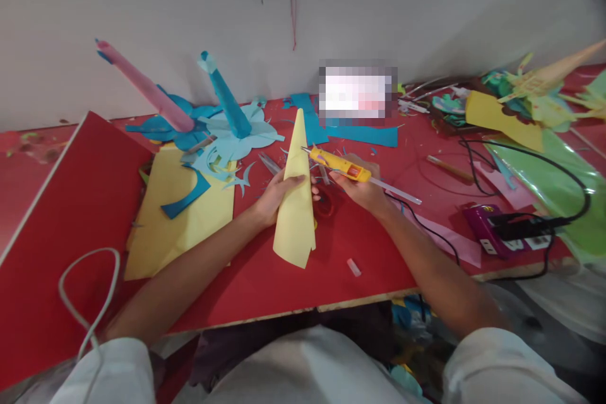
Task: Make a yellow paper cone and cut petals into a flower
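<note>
My left hand [279, 197] is wrapped round a pale yellow paper cone [294, 221], narrow end up and away from me, wide end toward me. The thumb lies across its front and fingertips show at its right side. In my right hand [362, 189] is a yellow glue gun [341, 164] with a clear glue stick [395, 190] sticking out of its back. Its nozzle touches or nearly touches the cone's upper right edge; I cannot tell which. Behind the cone, partly hidden, lie red-handled scissors [324, 203].
Yellow paper sheets [189, 227] and a blue paper cutout [187, 196] lie left. Pink [146, 88] and blue [227, 101] paper tubes stand behind on cut-paper bases. A purple box [487, 230] with black cables [568, 221] is at right. A red board [85, 202] leans at far left.
</note>
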`<state>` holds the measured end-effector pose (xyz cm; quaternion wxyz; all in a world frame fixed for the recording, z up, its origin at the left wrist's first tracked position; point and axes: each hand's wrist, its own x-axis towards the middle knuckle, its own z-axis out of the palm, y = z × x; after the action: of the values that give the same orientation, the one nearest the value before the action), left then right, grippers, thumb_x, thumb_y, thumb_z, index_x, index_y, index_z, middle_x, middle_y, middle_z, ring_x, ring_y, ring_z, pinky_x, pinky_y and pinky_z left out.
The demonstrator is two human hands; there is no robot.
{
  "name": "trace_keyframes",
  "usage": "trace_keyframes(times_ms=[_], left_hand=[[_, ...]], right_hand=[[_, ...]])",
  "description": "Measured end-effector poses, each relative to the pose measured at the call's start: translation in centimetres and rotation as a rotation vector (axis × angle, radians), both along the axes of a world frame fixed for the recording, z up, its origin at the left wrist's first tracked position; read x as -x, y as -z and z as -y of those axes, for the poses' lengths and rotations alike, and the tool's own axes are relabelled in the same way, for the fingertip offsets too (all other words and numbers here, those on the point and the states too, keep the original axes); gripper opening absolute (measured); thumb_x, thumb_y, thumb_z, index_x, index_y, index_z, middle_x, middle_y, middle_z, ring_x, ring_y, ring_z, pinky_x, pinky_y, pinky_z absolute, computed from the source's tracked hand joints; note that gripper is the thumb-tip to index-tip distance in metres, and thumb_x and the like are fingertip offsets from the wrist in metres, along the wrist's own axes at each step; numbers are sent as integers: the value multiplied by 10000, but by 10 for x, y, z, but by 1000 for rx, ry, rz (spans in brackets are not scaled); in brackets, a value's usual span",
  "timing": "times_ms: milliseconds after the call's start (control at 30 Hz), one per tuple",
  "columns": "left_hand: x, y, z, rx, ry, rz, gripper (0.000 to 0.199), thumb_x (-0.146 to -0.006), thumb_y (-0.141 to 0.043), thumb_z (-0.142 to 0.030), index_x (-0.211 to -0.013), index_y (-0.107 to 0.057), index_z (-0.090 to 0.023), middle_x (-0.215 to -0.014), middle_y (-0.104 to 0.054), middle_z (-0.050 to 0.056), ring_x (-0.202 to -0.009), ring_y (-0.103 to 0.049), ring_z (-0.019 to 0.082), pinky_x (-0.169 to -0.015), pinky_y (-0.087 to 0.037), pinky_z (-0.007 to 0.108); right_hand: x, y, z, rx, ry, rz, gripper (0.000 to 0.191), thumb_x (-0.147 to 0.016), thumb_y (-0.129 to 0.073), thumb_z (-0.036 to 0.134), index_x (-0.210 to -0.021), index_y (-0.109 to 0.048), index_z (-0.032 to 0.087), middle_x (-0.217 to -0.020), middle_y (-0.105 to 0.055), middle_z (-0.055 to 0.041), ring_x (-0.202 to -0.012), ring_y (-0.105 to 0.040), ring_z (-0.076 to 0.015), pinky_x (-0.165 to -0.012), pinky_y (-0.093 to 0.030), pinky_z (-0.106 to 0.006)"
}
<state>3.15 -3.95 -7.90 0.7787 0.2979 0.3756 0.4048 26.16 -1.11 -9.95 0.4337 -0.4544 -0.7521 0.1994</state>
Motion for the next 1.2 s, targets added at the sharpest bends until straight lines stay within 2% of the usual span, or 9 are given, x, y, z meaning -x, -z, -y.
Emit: trace_keyframes(times_ms=[133, 333, 467, 733, 833, 1000, 1200], left_hand=[[-2, 1, 2, -4, -26, -2, 386, -798, -845, -356, -1060, -663, -139, -858, -771, 103, -728, -766, 240, -647, -631, 343], [-2, 4, 2, -43, -30, -15, 388, -813, -842, -367, -1070, -652, -147, -875, -777, 102, -754, -782, 249, -661, -626, 336], [-3, 4, 2, -59, -40, -18, 435, -795, -855, -356, -1109, -625, -159, -905, -786, 102, -749, -789, 255, -662, -631, 345], [-4, -1, 3, -37, -43, -29, 460, -773, -866, -354, -1113, -620, -165, -865, -779, 91, -735, -779, 267, -637, -612, 358], [-3, 0, 2, -28, -32, -31, 451, -779, -858, -373, -1102, -631, -155, -833, -765, 88, -745, -775, 271, -641, -605, 357], [-2, 7, 1, -41, -48, 2, 396, -799, -857, -364, -1065, -652, -155, -898, -767, 83, -749, -763, 230, -696, -613, 354], [-4, 5, 2, -61, -63, 0, 414, -788, -867, -357, -1071, -645, -151, -880, -761, 77, -731, -754, 219, -699, -617, 354]], right_hand=[[-6, 2, -5, -8, 32, 132, 440, -987, -584, 665, -967, -733, 252, -910, -794, -105, -817, -751, -282, -736, -553, -383], [-10, 8, -10, -22, 16, 234, 468, -1016, -517, 684, -953, -714, 264, -900, -794, -93, -827, -754, -285, -724, -530, -376], [-9, 7, -9, -11, 32, 253, 464, -1017, -508, 683, -962, -706, 267, -874, -787, -86, -810, -743, -281, -724, -524, -374], [-6, 12, -9, 2, 35, 200, 430, -1015, -559, 647, -1057, -716, 249, -1020, -788, -119, -938, -748, -293, -815, -541, -381], [-6, 10, -10, -17, 20, 192, 405, -1018, -564, 626, -1040, -721, 254, -1008, -780, -120, -944, -742, -295, -842, -549, -400], [-8, 5, -9, -24, -14, 200, 421, -1017, -540, 661, -968, -709, 278, -950, -780, -100, -925, -741, -298, -823, -557, -409], [-8, 8, -7, 15, -27, 242, 387, -1028, -553, 638, -1032, -707, 283, -1002, -797, -90, -943, -745, -289, -797, -541, -389]])
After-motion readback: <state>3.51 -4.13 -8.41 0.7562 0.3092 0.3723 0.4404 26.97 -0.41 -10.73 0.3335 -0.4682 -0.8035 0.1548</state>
